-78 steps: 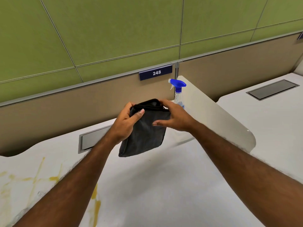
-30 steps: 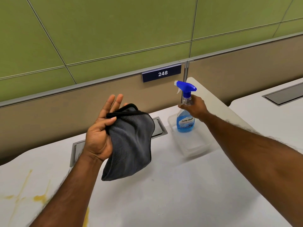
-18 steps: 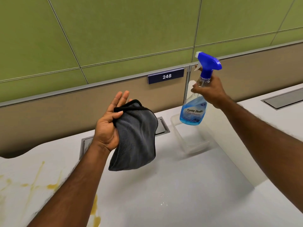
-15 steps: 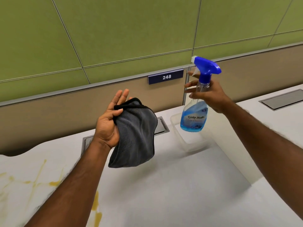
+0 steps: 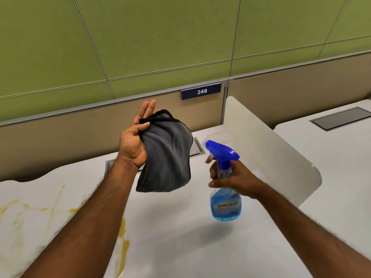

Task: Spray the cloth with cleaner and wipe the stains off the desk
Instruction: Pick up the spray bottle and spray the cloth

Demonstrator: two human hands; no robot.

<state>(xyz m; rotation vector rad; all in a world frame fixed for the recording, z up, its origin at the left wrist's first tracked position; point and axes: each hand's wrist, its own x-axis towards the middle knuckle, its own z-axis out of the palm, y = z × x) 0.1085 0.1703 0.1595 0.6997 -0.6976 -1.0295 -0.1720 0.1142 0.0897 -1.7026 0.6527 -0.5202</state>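
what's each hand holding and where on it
The left hand pinches the grey cloth by its upper edge; the right hand grips the spray bottle round its neck.

We read "248" on the blue plate (image 5: 201, 91) beyond our left hand's (image 5: 132, 145) fingertips (image 5: 149, 105); the spray bottle's (image 5: 225, 207) label, below our right hand's (image 5: 239, 179) fingers (image 5: 213, 184), is unreadable.

A grey cloth (image 5: 167, 152) is held up by the left hand (image 5: 133, 145); a blue spray bottle (image 5: 225, 184) is gripped by the right hand (image 5: 234, 180) above a yellow-stained desk (image 5: 180, 247).
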